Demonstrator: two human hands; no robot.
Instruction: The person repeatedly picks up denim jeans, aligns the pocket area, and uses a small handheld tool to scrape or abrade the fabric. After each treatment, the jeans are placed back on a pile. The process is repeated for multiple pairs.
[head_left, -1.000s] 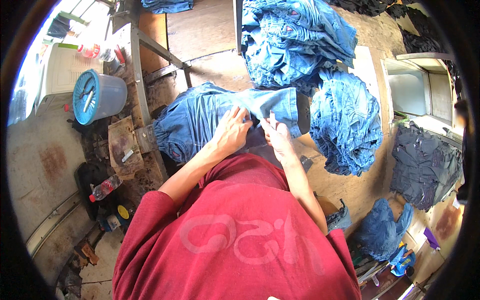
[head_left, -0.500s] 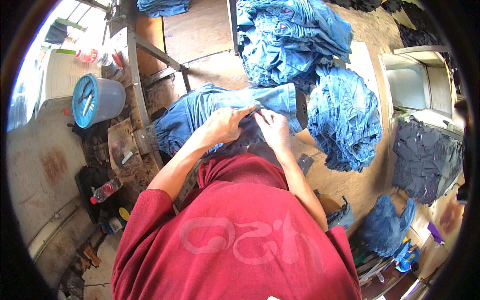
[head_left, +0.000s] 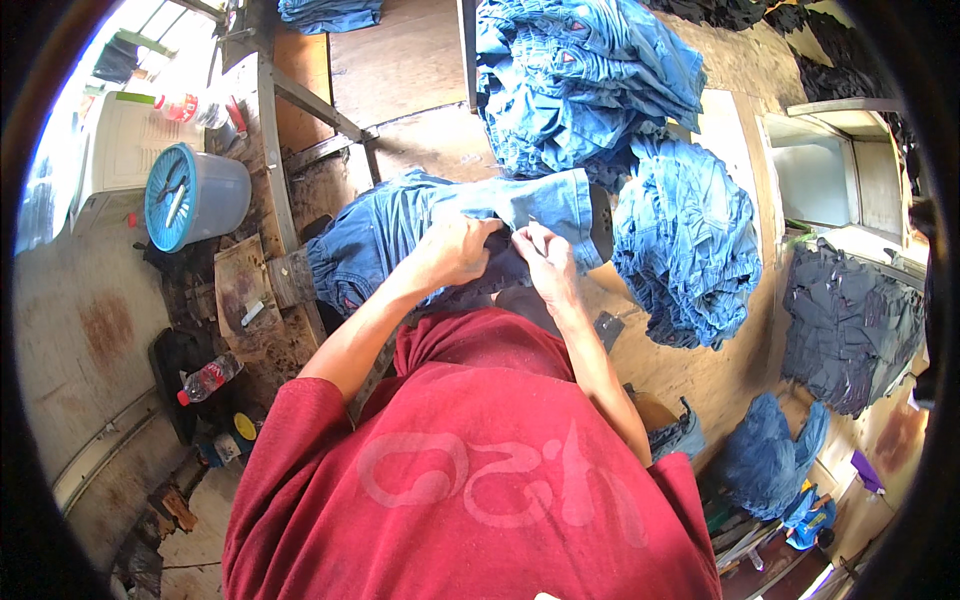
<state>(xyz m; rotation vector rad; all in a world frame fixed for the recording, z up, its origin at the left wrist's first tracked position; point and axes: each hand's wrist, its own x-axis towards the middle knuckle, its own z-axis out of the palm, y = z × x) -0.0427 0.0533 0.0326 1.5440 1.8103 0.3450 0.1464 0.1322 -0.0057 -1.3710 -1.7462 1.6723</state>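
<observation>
A pair of blue denim pants [head_left: 375, 235] lies crosswise in front of me, one leg stretched out to the right. My left hand [head_left: 460, 250] is closed on the near edge of that leg, fingers curled inward. Just to its right, my right hand [head_left: 546, 258] pinches the same edge between thumb and fingers. A small gap parts the two hands, and a dark patch of cloth shows between them. Whether anything small sits in the fingertips is hidden.
A tall stack of blue denim garments [head_left: 590, 85] stands beyond, with another denim pile [head_left: 685, 240] at right. Dark garments [head_left: 850, 325] lie farther right. On the left are a lidded bucket [head_left: 215, 195], a metal frame leg [head_left: 272, 150] and a plastic bottle [head_left: 212, 378].
My left hand has drawn back a little to the left, and its outstretched index finger has curled in. The hands are now slightly farther apart along the cloth edge.
</observation>
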